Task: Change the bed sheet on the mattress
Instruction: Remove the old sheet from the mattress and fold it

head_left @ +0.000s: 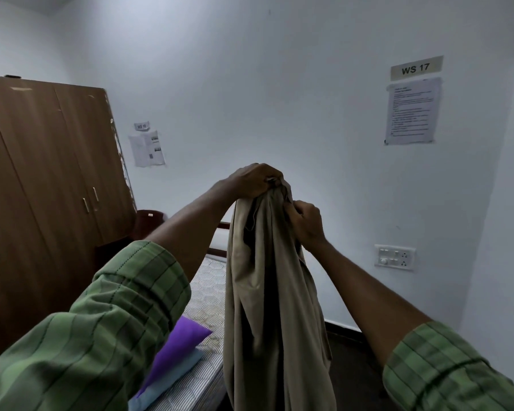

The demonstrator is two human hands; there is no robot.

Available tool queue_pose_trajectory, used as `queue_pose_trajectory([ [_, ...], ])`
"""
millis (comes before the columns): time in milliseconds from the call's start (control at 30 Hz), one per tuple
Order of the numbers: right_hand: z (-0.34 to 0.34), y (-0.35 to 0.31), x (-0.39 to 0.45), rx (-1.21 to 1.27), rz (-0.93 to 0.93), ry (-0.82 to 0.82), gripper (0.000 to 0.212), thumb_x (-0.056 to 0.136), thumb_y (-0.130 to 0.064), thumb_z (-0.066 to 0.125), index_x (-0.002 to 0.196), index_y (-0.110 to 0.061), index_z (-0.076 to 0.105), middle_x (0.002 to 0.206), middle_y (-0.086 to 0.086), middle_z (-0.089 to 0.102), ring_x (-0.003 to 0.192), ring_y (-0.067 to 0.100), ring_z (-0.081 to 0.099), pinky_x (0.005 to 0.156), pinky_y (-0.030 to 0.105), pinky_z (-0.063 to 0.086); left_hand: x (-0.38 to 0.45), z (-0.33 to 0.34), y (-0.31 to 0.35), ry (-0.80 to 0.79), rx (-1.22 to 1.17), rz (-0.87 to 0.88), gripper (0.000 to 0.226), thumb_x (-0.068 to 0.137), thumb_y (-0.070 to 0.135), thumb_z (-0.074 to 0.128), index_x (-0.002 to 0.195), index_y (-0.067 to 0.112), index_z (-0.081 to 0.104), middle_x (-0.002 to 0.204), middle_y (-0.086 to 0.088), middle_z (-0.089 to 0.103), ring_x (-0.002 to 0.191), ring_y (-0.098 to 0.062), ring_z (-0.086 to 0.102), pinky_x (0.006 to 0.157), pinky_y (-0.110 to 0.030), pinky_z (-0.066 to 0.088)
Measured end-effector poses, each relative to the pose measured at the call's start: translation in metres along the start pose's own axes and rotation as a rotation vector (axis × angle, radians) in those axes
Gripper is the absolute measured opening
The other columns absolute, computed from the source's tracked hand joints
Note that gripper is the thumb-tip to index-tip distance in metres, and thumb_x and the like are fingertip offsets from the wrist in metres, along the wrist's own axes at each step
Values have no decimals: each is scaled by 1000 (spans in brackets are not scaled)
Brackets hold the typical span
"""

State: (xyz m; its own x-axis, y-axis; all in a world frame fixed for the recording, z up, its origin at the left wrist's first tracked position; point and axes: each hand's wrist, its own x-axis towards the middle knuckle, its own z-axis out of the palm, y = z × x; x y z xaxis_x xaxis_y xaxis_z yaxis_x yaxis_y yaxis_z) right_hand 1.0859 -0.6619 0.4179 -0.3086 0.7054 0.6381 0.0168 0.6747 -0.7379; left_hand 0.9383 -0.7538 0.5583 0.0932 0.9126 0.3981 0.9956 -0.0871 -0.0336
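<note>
Sheet [267, 292], beige, hangs bunched in mid-air in front of the person, held up at chest-to-head height. L hand [254, 180] grips the top of the bunch, fingers curled over the fabric, knuckles up. R hand [307, 222] just below and to the right, fingers pinching a fold near the top edge. Both hands clamped on the cloth, close together, nearly touching. Fabric falls in long vertical folds down past the bottom of the frame.

Mattress [208, 289] lies bare behind and left of the hanging cloth, quilted white w/ striped side. Purple pillow [180, 348] rests on it near the lower end, w/ a light blue pillow [172, 378] under it. Dark wooden bed frame [220, 235] shows at the far end.

Both arms in green checked sleeves [101, 336], rolled to the forearm.

Wardrobe [48, 179], brown wood, stands at left. Wall: "WS 17" label [416, 68] w/ a printed notice [413, 111] under it at right; smaller paper [147, 148] near the wardrobe. Switchboard [394, 257] on the wall lower right.
</note>
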Motion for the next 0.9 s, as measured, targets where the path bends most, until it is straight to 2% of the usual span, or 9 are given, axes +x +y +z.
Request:
queue_pose_trajectory([
  [100, -3, 1, 6, -19, 67, -91, 44, 94, -17, 57, 55, -20, 37, 51, -9, 40, 52, 13, 34, 57, 33, 28, 2, 1, 5, 40, 34, 19, 31, 95, 13, 45, 99, 36, 65, 96, 12, 66, 94, -20, 57, 73, -34, 40],
  [200, -4, 17, 1, -175, 141, -266, 29, 87, -13, 59, 60, -15, 50, 67, 6, 60, 63, 21, 57, 60, 34, 41, 3, -3, 10, 179, 60, 41, 41, 91, 9, 43, 113, 34, 67, 98, 8, 65, 88, -21, 56, 69, -33, 37],
  [300, -6, 48, -16, -369, 176, -461, 16, 95, -17, 59, 89, -3, 63, 100, 20, 69, 92, 35, 68, 72, 38, 51, 5, -12, 15, 332, 70, 59, 39, 88, 10, 40, 106, 34, 65, 96, 8, 69, 84, -24, 59, 66, -34, 38],
  [433, -13, 85, -44, -647, 243, -523, 39, 94, -25, 60, 125, -2, 62, 120, 16, 69, 106, 35, 68, 87, 43, 58, 4, -21, 12, 443, 128, 30, 37, 87, 7, 43, 103, 33, 64, 101, 10, 70, 85, -25, 62, 65, -33, 34],
  [500, -24, 92, -48, -714, 306, -416, 37, 91, -26, 59, 120, -3, 64, 115, 18, 69, 103, 38, 69, 86, 45, 58, 1, -20, 4, 470, 140, -29, 34, 90, 10, 44, 104, 33, 64, 104, 9, 70, 88, -26, 63, 66, -32, 32],
  [633, -53, 84, -38, -503, 317, 359, 33, 87, -23, 52, 95, 4, 70, 94, 28, 70, 92, 47, 67, 84, 48, 50, -9, -10, -29, 477, 160, -196, 26, 97, 20, 46, 106, 34, 67, 110, 5, 73, 96, -29, 66, 70, -34, 39],
  [667, -58, 78, -35, -423, 322, 386, 37, 85, -27, 52, 93, 4, 70, 94, 28, 70, 90, 46, 67, 82, 46, 51, -11, -7, -34, 482, 161, -246, 26, 97, 19, 46, 105, 32, 68, 109, 3, 73, 96, -31, 66, 70, -35, 40],
  [800, -53, 77, -26, -520, 302, -500, 53, 60, -52, 53, 79, -7, 74, 85, 14, 72, 84, 31, 68, 72, 33, 50, -12, -2, -41, 535, 115, -490, 30, 91, 11, 44, 101, 25, 69, 100, -7, 71, 91, -37, 67, 73, -37, 44],
  [900, -60, 82, -26, -333, 275, -259, 19, 74, -32, 62, 62, -17, 64, 72, 7, 65, 75, 23, 62, 65, 31, 41, -15, 1, -47, 566, 99, -589, 25, 91, 12, 44, 96, 18, 68, 96, -11, 70, 88, -39, 66, 71, -36, 42],
])
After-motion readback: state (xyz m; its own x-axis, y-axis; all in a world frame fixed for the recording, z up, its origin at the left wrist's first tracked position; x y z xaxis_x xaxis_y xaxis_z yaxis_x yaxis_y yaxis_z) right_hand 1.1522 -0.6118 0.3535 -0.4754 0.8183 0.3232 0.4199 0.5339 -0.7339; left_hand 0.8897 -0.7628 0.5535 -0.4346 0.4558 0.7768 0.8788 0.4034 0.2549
